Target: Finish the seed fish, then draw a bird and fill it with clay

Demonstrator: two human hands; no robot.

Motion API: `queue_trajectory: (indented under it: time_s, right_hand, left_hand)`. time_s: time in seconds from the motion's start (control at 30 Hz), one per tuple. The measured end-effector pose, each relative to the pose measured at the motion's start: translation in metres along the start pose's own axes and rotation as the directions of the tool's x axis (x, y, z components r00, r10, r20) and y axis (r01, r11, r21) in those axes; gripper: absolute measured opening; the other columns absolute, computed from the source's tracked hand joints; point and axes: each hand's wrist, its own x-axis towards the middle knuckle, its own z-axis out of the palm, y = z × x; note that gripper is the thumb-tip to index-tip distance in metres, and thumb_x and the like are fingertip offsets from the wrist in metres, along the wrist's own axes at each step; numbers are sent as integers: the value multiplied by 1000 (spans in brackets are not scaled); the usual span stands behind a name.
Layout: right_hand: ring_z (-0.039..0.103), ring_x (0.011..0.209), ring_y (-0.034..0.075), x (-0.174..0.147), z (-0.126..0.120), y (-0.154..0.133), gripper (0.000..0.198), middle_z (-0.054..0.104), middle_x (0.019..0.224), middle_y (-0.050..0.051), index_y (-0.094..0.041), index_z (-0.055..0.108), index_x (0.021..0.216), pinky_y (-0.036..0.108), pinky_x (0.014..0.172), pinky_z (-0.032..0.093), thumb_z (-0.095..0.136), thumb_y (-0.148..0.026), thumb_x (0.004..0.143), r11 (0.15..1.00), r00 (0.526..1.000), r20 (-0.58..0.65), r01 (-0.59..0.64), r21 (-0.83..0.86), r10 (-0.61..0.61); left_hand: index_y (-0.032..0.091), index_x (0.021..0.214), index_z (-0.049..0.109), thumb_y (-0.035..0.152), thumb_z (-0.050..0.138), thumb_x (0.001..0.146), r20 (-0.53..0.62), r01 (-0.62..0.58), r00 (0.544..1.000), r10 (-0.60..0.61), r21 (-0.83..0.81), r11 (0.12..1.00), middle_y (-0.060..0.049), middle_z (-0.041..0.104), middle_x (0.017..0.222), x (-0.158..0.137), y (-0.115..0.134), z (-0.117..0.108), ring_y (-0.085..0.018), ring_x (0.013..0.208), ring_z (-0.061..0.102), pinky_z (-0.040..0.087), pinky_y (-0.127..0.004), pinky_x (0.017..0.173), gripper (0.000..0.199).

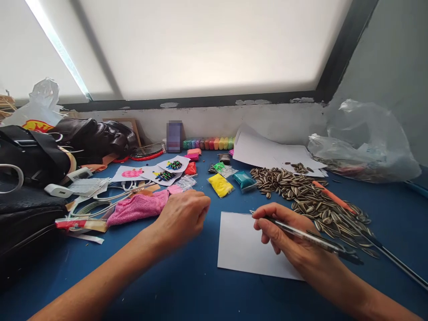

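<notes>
A pen (pixel 310 236) with a clear barrel and dark cap end lies in the grip of my right hand (pixel 287 236), its tip pointing left. Beneath that hand is a blank sheet of white paper (pixel 237 243), partly covered by it. My left hand (pixel 183 211) is curled closed above the table, left of the paper; whatever its fingers may hold is hidden. Just behind it lies a pink cloth (pixel 138 207). Farther back are a yellow clay packet (pixel 220 185) and a teal clay packet (pixel 244 180).
Sunflower seeds (pixel 287 185) spread over the right side, with an orange stick (pixel 334 196) on them. A plastic bag (pixel 368 147) and paper stack (pixel 264 149) stand behind. Black bags (pixel 30 156), cables and a charger (pixel 58 191) crowd the left. Decorated paper pieces (pixel 163 176) lie mid-table.
</notes>
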Motion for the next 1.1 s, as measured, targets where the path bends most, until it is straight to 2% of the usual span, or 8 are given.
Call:
queue_trajectory:
  time_s: [0.1,0.2,0.27,0.33,0.43,0.57,0.8,1.1]
  right_hand:
    - [55,65,13,1,0,1,26,63,76,0,-24,63,96,24,53,44,59,-49,89,999,1000,24,-18,40,17]
    - [55,63,13,3,0,2,29,65,77,0,-23,61,98,23,53,44,57,-50,90,994,997,73,-38,106,30]
    - [51,58,11,4,0,4,30,62,70,-2,-22,62,93,23,53,43,56,-51,91,993,995,94,-36,115,25]
    - [45,53,10,5,0,6,33,54,60,-5,-21,63,85,23,51,39,55,-52,91,996,995,96,-40,84,32]
    - [39,49,9,5,0,10,36,44,53,-6,-21,64,77,24,48,33,57,-54,90,998,996,73,-55,24,54]
    - [41,50,9,5,-1,11,41,48,58,-5,-21,62,71,24,50,35,55,-56,90,998,995,86,-55,7,54]
    - [49,56,11,11,-1,10,50,54,62,-3,-21,67,82,23,55,42,48,-66,88,986,982,117,-159,59,151]
    - [51,57,11,11,-2,13,52,56,64,-3,-19,66,83,24,58,44,53,-70,83,970,977,100,-202,138,189]
  left_hand:
    - [18,68,56,7,45,81,-97,-42,995,25,-170,984,-1,59,69,-3,7,4,-16,66,55,35,-27,59,21]
    - [19,90,66,15,50,88,-159,-108,986,52,-371,922,-3,67,93,-4,11,8,-18,88,62,45,-29,76,17]
    - [18,113,65,27,60,89,-88,-150,988,124,-436,888,-7,64,119,-5,12,10,-22,111,58,45,-33,95,26]
    - [15,130,57,37,72,81,30,-192,974,226,-431,882,-12,54,138,-6,13,10,-27,130,48,38,-38,109,55]
    - [12,138,51,48,75,77,150,-240,935,320,-396,886,-15,45,148,-6,16,8,-32,141,35,26,-46,118,74]
    - [14,143,46,57,68,81,207,-240,919,336,-382,893,-13,37,154,-7,15,4,-31,145,28,22,-47,120,79]
    - [16,154,25,71,58,81,314,-186,895,318,-385,904,-10,13,162,-7,10,7,-30,150,10,13,-46,122,97]
    - [16,156,14,78,52,79,373,-153,876,305,-384,911,-8,3,162,-5,9,7,-30,150,-1,5,-48,122,106]
